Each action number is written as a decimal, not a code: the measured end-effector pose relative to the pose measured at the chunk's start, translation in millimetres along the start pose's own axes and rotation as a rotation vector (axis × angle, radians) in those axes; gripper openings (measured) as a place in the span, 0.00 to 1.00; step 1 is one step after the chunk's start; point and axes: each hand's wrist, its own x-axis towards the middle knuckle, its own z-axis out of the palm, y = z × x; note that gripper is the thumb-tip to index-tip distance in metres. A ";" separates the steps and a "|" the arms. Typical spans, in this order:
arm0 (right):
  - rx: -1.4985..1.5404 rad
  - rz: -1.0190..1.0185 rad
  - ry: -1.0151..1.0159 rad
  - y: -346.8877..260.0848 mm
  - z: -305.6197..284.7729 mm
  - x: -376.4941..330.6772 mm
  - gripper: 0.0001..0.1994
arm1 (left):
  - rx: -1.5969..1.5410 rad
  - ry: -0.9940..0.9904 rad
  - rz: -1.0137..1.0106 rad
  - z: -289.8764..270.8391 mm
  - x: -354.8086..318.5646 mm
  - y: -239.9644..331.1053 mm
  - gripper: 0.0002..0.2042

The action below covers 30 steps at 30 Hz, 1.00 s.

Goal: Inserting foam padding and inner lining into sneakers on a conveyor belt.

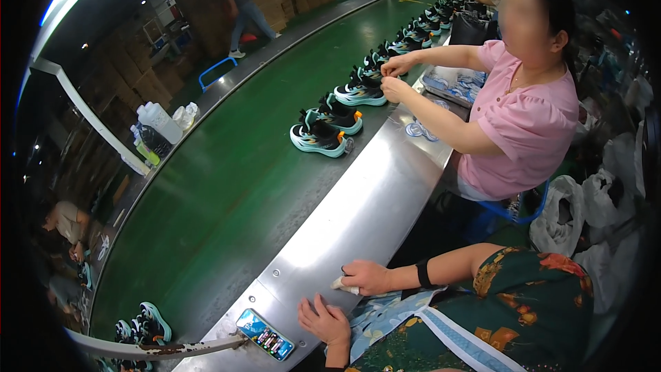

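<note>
My left hand (pixel 323 320) lies flat on the steel ledge (pixel 358 213) with its fingers apart and nothing in it. A phone with a colourful case (pixel 265 334) sits just left of it. My right hand (pixel 368 277), with a black band on the wrist, rests on the ledge a little farther along. It is closed over a small white cloth (pixel 342 285). Both hands are apart from the shoes on the green conveyor belt (pixel 234 186).
Teal-and-black sneakers (pixel 318 138) stand in a row along the belt's far side, and another pair (pixel 144 327) sits at its near end. A person in a pink shirt (pixel 527 120) handles a sneaker (pixel 360 91). Bottles (pixel 160 127) stand across the belt. White bags (pixel 571 213) lie at right.
</note>
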 end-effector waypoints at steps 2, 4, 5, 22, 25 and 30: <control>0.034 0.019 -0.010 3.2 -1.1 2.3 0.10 | 0.003 0.007 0.000 -1.8 3.3 3.1 0.20; 0.019 -0.048 0.041 8.7 -0.8 4.2 0.09 | 0.004 -0.018 -0.001 -5.7 7.9 7.8 0.20; 0.037 -0.031 0.031 4.8 0.1 2.9 0.09 | 0.006 -0.015 -0.006 -8.0 7.4 8.1 0.21; -0.756 0.366 -0.141 222.2 -210.9 166.9 0.24 | 0.028 -0.084 0.040 -7.8 14.8 14.9 0.20; -0.858 0.486 -0.249 232.3 -176.6 188.8 0.20 | 0.042 -0.080 -0.013 -11.7 8.1 13.4 0.21; -0.513 0.544 -0.381 228.3 -186.9 196.4 0.25 | 0.060 -0.089 -0.011 -3.0 9.6 14.0 0.21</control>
